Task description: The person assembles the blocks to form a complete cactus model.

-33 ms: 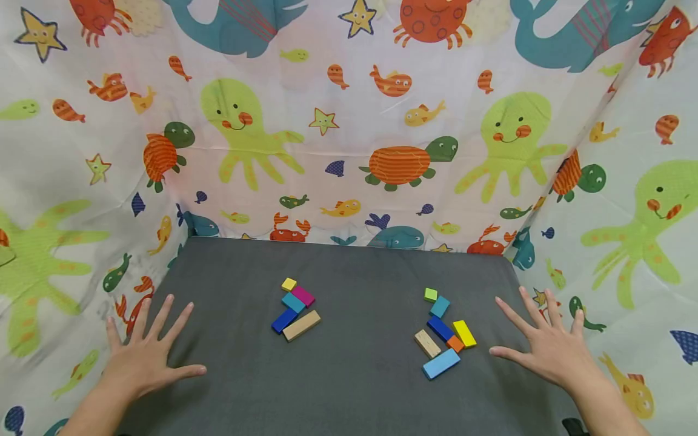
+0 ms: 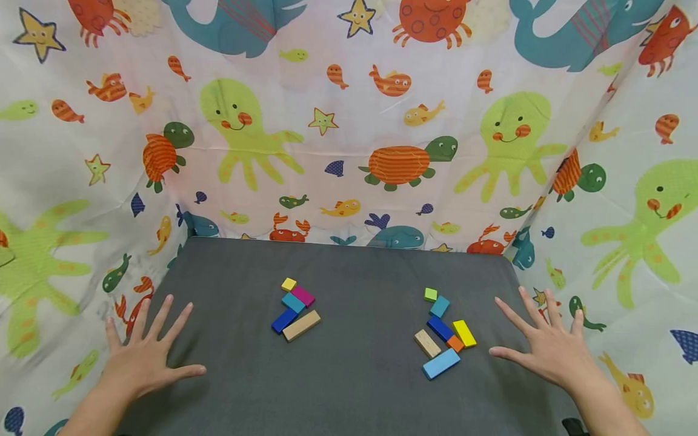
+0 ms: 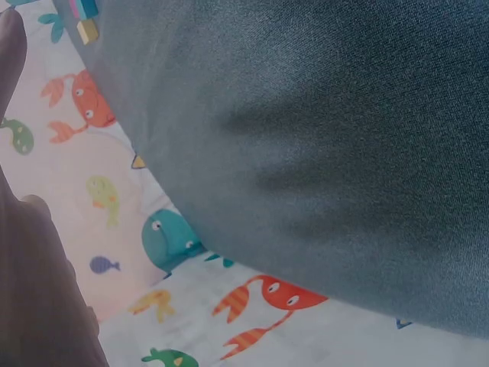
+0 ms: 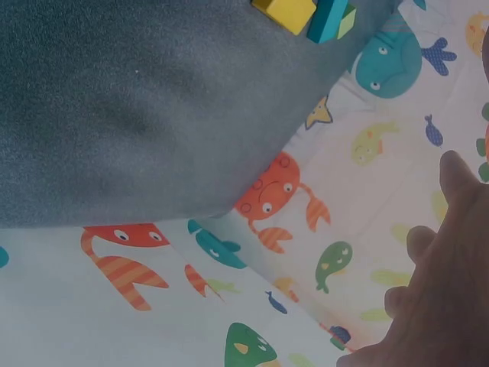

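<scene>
My left hand (image 2: 139, 366) is spread with straight fingers at the left side of the grey mat, holding nothing. On the right side my right hand (image 2: 551, 351) is likewise spread and holds nothing. Between them lie two groups of small blocks. The left group has a yellow cube (image 2: 289, 284), a magenta block (image 2: 303, 296), a teal block (image 2: 293, 303), a dark blue block (image 2: 285, 321) and a plain wooden block (image 2: 302, 326). Nearer my right hand are a green cube (image 2: 431, 295), a teal block (image 2: 439, 307), a dark blue block (image 2: 440, 329), a yellow block (image 2: 465, 333), an orange cube (image 2: 455, 344), a wooden block (image 2: 427, 344) and a light blue block (image 2: 441, 364).
The dark grey mat (image 2: 360, 375) covers the work surface. A white curtain (image 2: 327, 175) printed with sea animals stands behind it and along both sides. A small dark object (image 2: 574, 426) shows at the bottom edge, by the right forearm.
</scene>
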A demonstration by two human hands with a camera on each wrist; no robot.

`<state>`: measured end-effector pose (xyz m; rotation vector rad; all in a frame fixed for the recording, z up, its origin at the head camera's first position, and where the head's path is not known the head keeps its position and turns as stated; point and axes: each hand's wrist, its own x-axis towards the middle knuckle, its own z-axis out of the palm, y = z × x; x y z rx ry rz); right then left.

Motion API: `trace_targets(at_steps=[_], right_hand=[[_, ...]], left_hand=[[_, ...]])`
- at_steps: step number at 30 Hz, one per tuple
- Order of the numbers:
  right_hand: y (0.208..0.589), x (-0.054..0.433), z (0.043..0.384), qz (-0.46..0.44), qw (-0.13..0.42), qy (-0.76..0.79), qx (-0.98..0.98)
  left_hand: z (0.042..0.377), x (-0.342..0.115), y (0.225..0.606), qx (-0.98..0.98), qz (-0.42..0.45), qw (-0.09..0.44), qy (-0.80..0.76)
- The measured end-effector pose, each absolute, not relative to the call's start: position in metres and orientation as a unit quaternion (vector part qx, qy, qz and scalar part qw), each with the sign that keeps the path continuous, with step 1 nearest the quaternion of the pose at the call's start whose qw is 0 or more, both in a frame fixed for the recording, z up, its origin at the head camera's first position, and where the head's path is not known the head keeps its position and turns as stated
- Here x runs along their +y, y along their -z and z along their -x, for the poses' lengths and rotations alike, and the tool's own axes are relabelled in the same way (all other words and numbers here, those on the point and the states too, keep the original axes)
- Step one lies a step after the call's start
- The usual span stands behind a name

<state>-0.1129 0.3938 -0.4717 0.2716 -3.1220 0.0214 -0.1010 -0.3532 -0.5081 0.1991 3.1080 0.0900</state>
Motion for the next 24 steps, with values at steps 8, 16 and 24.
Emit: trace_targets(at_steps=[8,16,24], right_hand=[[0.468,0.393,0.108,-0.082,-0.003,-0.011,-0.997],[0.469,0.390,0.109,-0.080,-0.011,-0.033,-0.996],[0.474,0.379,0.111,-0.069,-0.018,-0.082,-0.994]], left_hand=[[0.101,-0.353,0.508,0.997,-0.065,0.032,-0.031],[0.102,-0.348,0.515,0.996,-0.082,0.030,-0.029],[0.108,-0.333,0.524,0.990,-0.127,0.008,-0.058]])
